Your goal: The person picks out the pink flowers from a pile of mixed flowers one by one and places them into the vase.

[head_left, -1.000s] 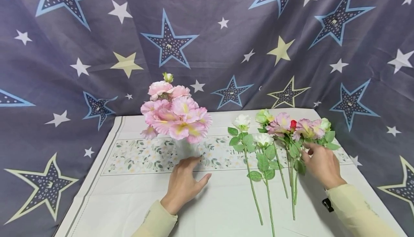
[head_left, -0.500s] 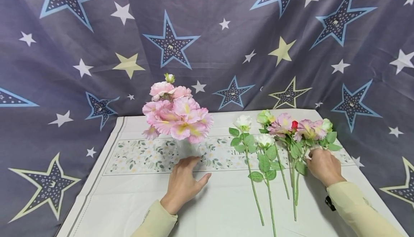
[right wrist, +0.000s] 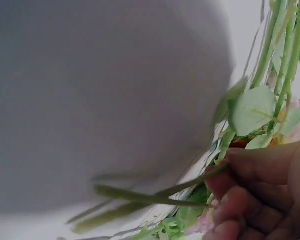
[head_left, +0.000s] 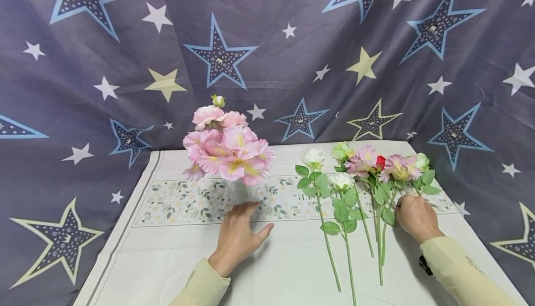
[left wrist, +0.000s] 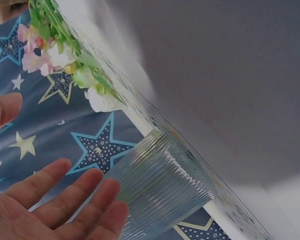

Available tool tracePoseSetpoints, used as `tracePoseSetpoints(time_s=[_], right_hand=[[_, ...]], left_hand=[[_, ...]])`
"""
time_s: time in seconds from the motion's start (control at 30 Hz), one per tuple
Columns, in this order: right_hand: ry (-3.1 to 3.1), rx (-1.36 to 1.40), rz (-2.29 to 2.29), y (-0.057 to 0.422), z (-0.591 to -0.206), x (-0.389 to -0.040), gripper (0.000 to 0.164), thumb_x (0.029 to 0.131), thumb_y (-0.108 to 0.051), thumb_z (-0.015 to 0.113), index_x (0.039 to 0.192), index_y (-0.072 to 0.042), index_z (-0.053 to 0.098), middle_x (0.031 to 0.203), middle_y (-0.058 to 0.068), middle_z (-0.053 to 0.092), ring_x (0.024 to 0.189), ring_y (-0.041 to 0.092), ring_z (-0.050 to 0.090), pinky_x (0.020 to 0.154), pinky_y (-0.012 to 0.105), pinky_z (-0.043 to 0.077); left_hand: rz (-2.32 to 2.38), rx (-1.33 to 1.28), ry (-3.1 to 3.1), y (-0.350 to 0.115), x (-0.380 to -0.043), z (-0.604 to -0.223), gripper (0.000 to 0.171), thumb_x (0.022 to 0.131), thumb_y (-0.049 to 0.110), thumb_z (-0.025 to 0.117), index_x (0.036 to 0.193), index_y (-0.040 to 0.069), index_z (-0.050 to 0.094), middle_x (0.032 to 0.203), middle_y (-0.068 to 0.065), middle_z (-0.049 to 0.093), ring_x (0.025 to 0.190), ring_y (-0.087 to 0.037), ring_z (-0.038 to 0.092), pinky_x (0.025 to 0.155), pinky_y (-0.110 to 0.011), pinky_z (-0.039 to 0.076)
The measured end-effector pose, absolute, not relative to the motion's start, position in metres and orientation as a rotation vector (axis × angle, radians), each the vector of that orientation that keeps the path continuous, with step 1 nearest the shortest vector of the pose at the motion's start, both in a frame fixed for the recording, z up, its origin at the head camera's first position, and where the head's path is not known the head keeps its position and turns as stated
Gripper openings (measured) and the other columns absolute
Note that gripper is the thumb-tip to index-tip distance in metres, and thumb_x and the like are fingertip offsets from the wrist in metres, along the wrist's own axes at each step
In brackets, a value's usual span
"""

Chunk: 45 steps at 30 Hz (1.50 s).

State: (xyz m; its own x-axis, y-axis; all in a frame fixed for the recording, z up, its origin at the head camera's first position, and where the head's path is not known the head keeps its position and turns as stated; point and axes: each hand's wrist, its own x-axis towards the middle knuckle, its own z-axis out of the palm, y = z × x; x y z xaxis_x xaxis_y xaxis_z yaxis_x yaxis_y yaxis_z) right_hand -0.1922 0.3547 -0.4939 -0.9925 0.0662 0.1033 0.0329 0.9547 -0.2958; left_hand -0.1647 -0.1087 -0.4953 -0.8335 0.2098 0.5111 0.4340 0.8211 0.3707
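Beside the vase (left wrist: 165, 177), left fingers (left wrist: 42, 180) lie outstretched; right fingers (right wrist: 233, 200) pinch a stem (right wrist: 197, 180).

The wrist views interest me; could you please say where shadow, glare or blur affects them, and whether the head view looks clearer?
Left wrist: grey shadow over much of the white tabletop, glare streaks on the ribbed clear vase; right wrist: heavy shadow at upper left, foreground green stems blurred; head: brighter and clearer overall, with soft shadows beside the left hand and right hand.
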Motion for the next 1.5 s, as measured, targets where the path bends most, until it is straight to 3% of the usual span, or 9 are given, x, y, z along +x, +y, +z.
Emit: tracePoseSetpoints(time_s=[0.27,0.6,0.8,1.03,1.27,1.5], right_hand=[[-2.843,-0.017,0.538,0.347,-0.488,-0.188,0.012,0.084,0.003,0.062,0.078,-0.003,0.071,0.076,0.021,0.068,0.060,0.034,0.060,0.052,0.051,0.046],[-2.678,0.021,0.582,0.331,-0.479,-0.181,0.008,0.088,0.000,0.069,0.091,0.002,0.075,0.082,0.022,0.072,0.067,0.039,0.067,0.061,0.058,0.053],[-2.656,-0.008,0.625,0.320,-0.470,-0.177,0.013,0.090,-0.002,0.068,0.099,0.005,0.075,0.093,0.029,0.072,0.075,0.046,0.069,0.066,0.060,0.055],[-2.543,0.054,0.647,0.306,-0.463,-0.174,0.010,0.087,0.001,0.071,0.094,0.006,0.076,0.087,0.027,0.073,0.073,0.045,0.070,0.065,0.058,0.057],[-2.396,0.143,0.638,0.290,-0.461,-0.170,0.006,0.083,0.005,0.074,0.088,0.004,0.077,0.079,0.019,0.074,0.064,0.034,0.071,0.054,0.049,0.057],[-2.344,0.160,0.676,0.274,-0.460,-0.165,0.004,0.082,0.004,0.077,0.086,0.002,0.077,0.074,0.014,0.073,0.058,0.024,0.068,0.049,0.033,0.053]], left_hand=[[-0.667,-0.480,-2.535,-0.108,-0.164,-0.495,0.058,0.073,0.042,0.091,0.118,0.010,0.072,0.113,-0.009,0.073,0.102,-0.032,0.068,0.085,-0.052,0.054],[-0.658,-0.478,-2.536,-0.105,-0.164,-0.498,0.059,0.073,0.043,0.091,0.118,0.010,0.072,0.112,-0.008,0.073,0.100,-0.032,0.068,0.083,-0.052,0.054],[-0.667,-0.480,-2.543,-0.103,-0.164,-0.497,0.059,0.073,0.042,0.090,0.119,0.010,0.072,0.115,-0.008,0.073,0.102,-0.032,0.067,0.085,-0.051,0.053],[-0.661,-0.498,-2.526,-0.101,-0.164,-0.497,0.059,0.073,0.043,0.091,0.117,0.008,0.072,0.113,-0.008,0.073,0.101,-0.031,0.068,0.085,-0.050,0.054],[-0.650,-0.512,-2.519,-0.098,-0.164,-0.494,0.058,0.074,0.043,0.090,0.116,0.007,0.072,0.112,-0.009,0.073,0.100,-0.031,0.068,0.086,-0.050,0.054],[-0.655,-0.500,-2.539,-0.097,-0.164,-0.492,0.059,0.075,0.044,0.089,0.118,0.008,0.072,0.114,-0.009,0.073,0.103,-0.031,0.068,0.088,-0.050,0.054]])
